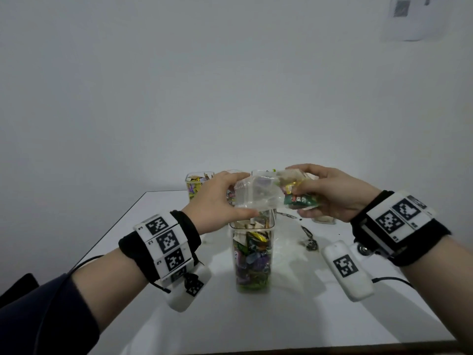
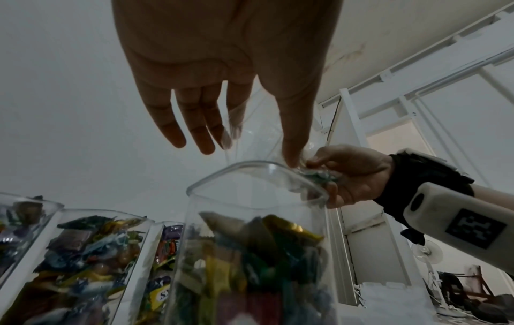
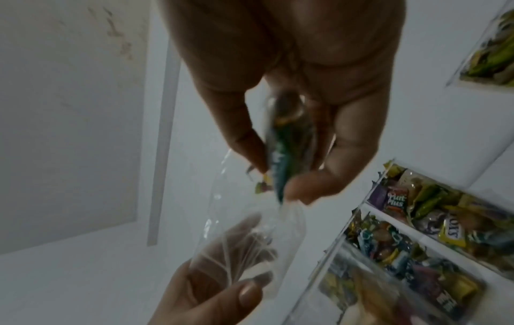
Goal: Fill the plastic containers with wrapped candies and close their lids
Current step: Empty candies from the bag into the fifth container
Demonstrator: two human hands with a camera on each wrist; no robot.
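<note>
A tall clear container (image 1: 252, 254), open and mostly full of wrapped candies, stands mid-table. Just above its rim (image 2: 250, 167) both hands hold a clear plastic bag (image 1: 258, 193) on its side. My left hand (image 1: 243, 194) pinches the bag's emptier end between thumb and fingers; that grip also shows in the right wrist view (image 3: 222, 285). My right hand (image 1: 299, 192) grips the other end, squeezing a green-wrapped candy (image 3: 286, 143) and a few others through the plastic. The bag (image 3: 250, 220) looks nearly empty near the left hand.
Other open candy-filled containers (image 1: 195, 185) stand at the back of the white table (image 1: 281, 316), seen close in the left wrist view (image 2: 92, 252). Dark wrapper scraps (image 1: 309, 242) lie to the right. A pale object (image 1: 325, 219) sits under my right hand. The table's left edge (image 1: 128, 216) runs diagonally.
</note>
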